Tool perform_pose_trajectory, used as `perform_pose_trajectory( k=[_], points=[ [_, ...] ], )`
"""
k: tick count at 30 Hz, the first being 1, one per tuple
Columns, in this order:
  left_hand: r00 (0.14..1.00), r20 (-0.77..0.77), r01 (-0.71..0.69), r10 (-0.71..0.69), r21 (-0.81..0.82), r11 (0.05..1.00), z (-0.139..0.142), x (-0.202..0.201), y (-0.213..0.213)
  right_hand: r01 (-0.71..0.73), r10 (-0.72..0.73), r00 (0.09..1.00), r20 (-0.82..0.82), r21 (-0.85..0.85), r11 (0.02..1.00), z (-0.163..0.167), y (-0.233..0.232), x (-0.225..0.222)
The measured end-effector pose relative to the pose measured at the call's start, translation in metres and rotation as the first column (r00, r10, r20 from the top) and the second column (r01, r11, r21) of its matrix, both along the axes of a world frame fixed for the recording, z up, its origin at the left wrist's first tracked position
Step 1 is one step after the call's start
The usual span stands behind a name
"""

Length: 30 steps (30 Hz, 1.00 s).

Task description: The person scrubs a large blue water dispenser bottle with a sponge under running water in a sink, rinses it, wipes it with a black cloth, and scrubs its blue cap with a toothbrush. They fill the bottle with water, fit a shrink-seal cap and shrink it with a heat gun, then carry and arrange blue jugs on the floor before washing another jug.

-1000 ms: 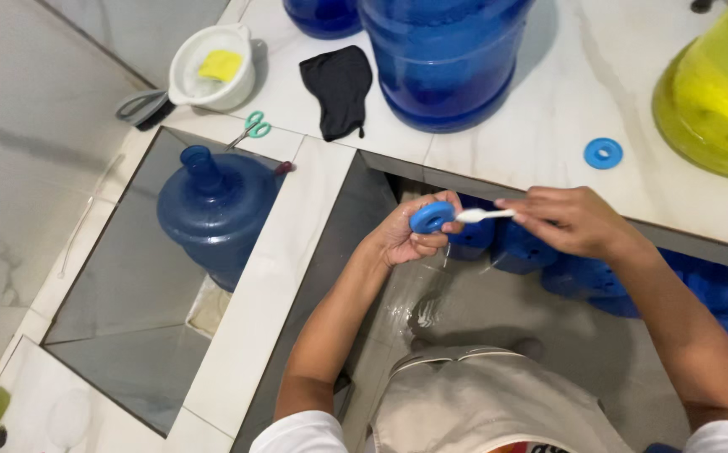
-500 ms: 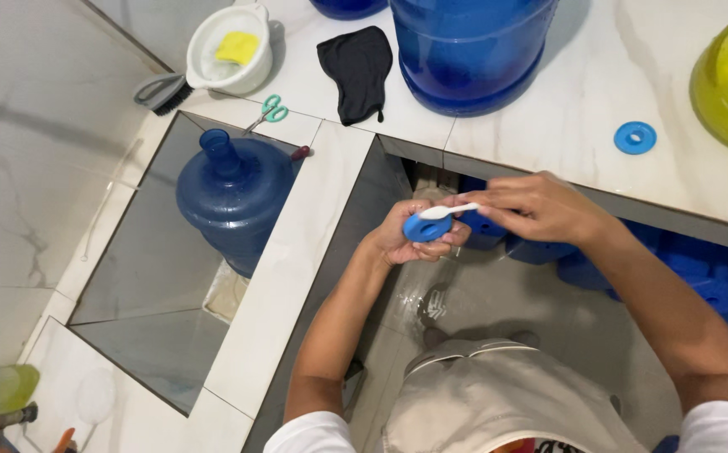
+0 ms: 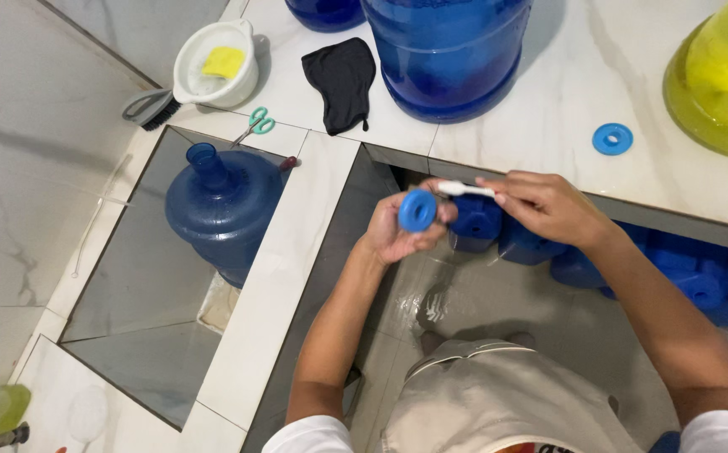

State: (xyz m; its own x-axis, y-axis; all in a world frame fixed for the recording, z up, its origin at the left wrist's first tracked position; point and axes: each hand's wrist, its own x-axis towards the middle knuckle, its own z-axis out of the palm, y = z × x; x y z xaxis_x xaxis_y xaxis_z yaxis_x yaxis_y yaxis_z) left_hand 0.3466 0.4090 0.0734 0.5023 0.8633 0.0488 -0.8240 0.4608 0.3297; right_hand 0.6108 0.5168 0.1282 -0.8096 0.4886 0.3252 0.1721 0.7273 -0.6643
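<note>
The left hand (image 3: 393, 235) is gripping a blue cap (image 3: 417, 210). The right hand (image 3: 548, 205) is pinching a white brush (image 3: 464, 190). A big blue jug (image 3: 448, 50) is standing at twelve o'clock.

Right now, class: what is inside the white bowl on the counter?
The white bowl holds a yellow sponge at its far side, with some pale, perhaps soapy, liquid around it. What lies beneath the sponge is hidden.

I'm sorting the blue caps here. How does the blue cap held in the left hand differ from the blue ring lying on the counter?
The blue cap is gripped in the left hand over the basin, while the blue ring lies loose on the white counter. The cap looks deeper and closed-faced; the ring is flat with a centre hole. The cap looks larger. Both are round and blue.
</note>
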Motion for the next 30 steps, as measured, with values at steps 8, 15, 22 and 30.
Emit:
perform_pose_trajectory(
  k=[8,15,22,30],
  points=[
    [0.892,-0.039,-0.447,0.450,0.067,0.892,-0.006,0.014,0.019,0.061,-0.029,0.971,-0.238,0.130,0.990,0.005,-0.031,-0.022],
    [0.830,0.051,-0.557,0.555,0.087,0.826,-0.004,0.017,0.023,0.193,-0.211,0.977,0.027,0.304,0.933,0.004,-0.049,-0.024],
    [0.826,0.100,-0.557,0.555,-0.012,0.830,0.015,0.022,0.023,0.162,-0.174,0.985,-0.009,0.417,0.895,-0.002,-0.047,-0.023],
    [0.817,0.167,-0.513,0.551,-0.224,0.828,0.018,0.032,0.034,0.190,-0.187,0.980,-0.069,0.602,0.775,0.003,-0.046,-0.014]
  ],
)
